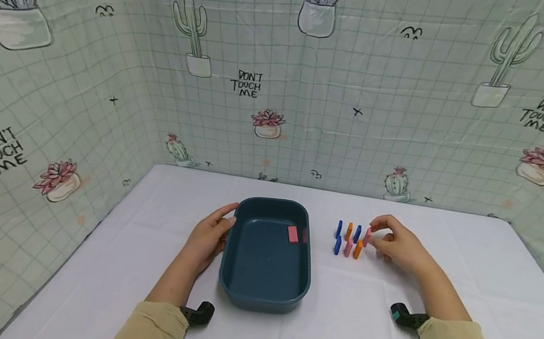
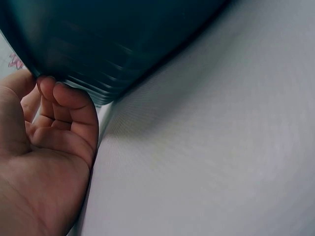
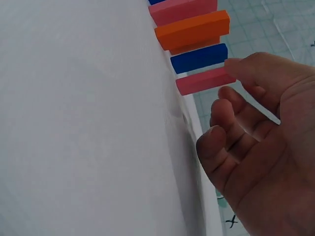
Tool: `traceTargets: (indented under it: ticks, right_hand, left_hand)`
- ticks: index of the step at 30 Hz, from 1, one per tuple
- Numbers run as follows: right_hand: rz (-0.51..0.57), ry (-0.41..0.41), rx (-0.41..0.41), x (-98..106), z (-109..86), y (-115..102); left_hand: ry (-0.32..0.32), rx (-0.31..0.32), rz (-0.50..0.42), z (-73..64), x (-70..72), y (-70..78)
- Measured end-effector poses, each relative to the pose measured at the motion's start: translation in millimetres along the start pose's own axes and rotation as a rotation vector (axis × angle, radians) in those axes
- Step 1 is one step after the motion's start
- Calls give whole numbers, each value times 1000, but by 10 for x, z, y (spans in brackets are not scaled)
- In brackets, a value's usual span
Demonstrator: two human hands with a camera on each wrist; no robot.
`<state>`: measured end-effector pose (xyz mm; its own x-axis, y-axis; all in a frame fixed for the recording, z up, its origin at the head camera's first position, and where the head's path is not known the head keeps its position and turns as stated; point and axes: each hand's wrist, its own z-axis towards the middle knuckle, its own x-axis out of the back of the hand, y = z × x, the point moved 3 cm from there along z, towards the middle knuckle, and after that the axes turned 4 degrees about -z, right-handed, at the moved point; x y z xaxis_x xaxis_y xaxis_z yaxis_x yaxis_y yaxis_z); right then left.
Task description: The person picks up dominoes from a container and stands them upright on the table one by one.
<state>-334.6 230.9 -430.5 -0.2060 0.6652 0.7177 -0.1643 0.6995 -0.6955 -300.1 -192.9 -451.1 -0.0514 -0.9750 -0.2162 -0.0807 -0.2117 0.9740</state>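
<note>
A dark teal plastic box [image 1: 261, 297] stands on the table, and my left hand [image 1: 206, 238] grips its left rim. In the left wrist view the curled fingertips meet the box's edge [image 2: 118, 44]. Inside the box lies a pink domino [image 1: 293, 234]; the darker pink patch beside it may be a reflection. To the right, several blue, orange and pink dominoes stand upright in two rows. My right hand [image 1: 399, 248] pinches the pink domino [image 1: 367, 236] at the right end of the far row. That pink domino [image 3: 204, 82] stands beside a blue domino [image 3: 199, 58] in the right wrist view.
A white cloth [image 1: 330, 335] covers the table. Its far edge meets a hanging backdrop [image 1: 309, 140] printed with plants and a grid. An orange domino [image 1: 358, 249] stands just in front of the right hand's fingers. Black wrist cameras [image 1: 198, 314] sit at both sleeves.
</note>
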Motion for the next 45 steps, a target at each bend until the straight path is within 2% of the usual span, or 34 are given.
traceTargets:
  ticks: [4,7,11,13,15,18,22,25,29,31,32,35,36,38,39,42,45]
  right_hand:
    - [-57,22,62,42,15,-152]
    - [-106,49,126,62,7,-357]
    - [-123,61,208,47,27,-746]
    - [-117,33,241,6,75,-987]
    - [-115,-34,283,-74,152,-1246]
    - [-130,-200,322,-271,310,-1591]
    - [-171,-434,319,-612,548,-1854]
    - [-250,-536,278,-846,684,-1911]
    - [-366,-585,200,-1069,773,-1905]
    - [-375,-608,181,-1145,788,-1895]
    - [-344,-621,168,-1172,790,-1892]
    - [-88,-673,144,-1228,791,-1897]
    - [-17,-673,153,-1232,793,-1903]
    - [56,-658,196,-1233,801,-1908]
    - [50,-654,221,-1237,802,-1912]
    - [-145,-651,305,-1274,789,-1922]
    - [-257,-721,306,-1356,752,-1944]
  left_hand:
    - [10,-2,-9,-2,26,5]
    - [14,-3,0,-5,28,3]
    - [11,-10,14,-2,21,-5]
    - [9,-10,16,0,17,-12]
    - [9,-7,12,-2,13,-17]
    - [17,-1,16,-6,13,-19]
    - [22,-4,19,-3,8,-11]
    - [18,7,21,1,-6,-15]
    - [7,14,13,9,-37,-18]
    - [0,8,10,13,-51,-11]
    - [-3,7,9,15,-56,-7]
    - [-13,-2,16,25,-64,9]
    - [-13,-1,14,26,-63,14]
    - [-14,0,9,26,-58,24]
    - [-13,-1,8,26,-53,26]
    - [-5,8,7,14,-30,25]
    - [2,6,17,3,-4,18]
